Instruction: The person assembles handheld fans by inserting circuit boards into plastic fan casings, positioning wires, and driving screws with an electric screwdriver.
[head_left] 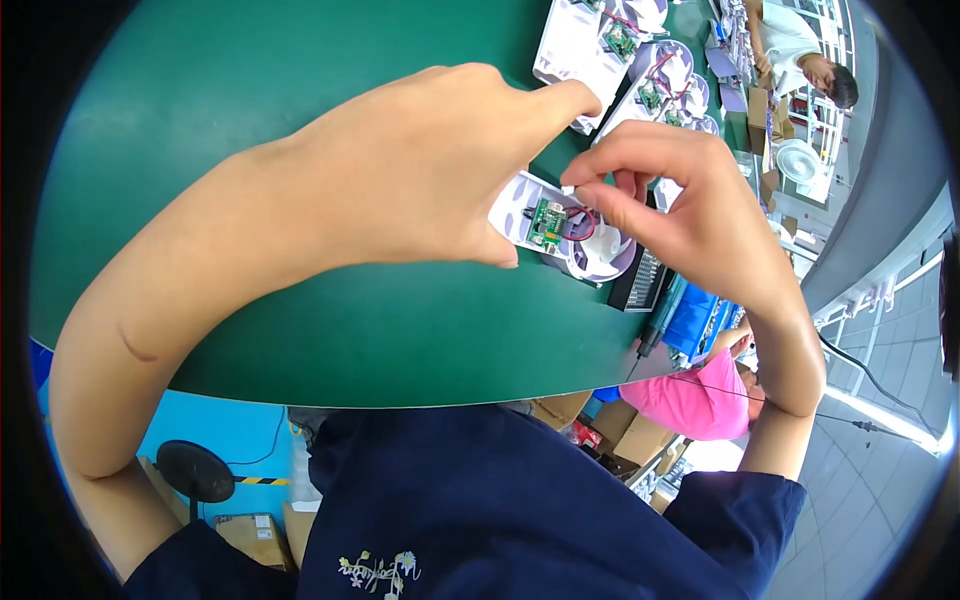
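Observation:
A white plastic housing (508,212) lies over the green table (330,330), with my left hand (430,165) closed on its left end. My left thumb shows at the near edge; the fingertips are mostly hidden. Inside the housing sit a small green circuit board (546,224), red and black wires (581,224) and, at the rounded right end, a white curved part (602,248). Above the wires, my right hand (700,190) pinches a tiny white piece (568,190) between thumb and forefinger. Whether that piece is joined to the wires I cannot tell.
Several similar housings with boards and wires (620,40) stand at the far right. Right of my work are a black tray (632,288), a teal power screwdriver (662,318) and a blue bin (698,318). Two people, one in pink (700,400), one in white (785,45), are farther right.

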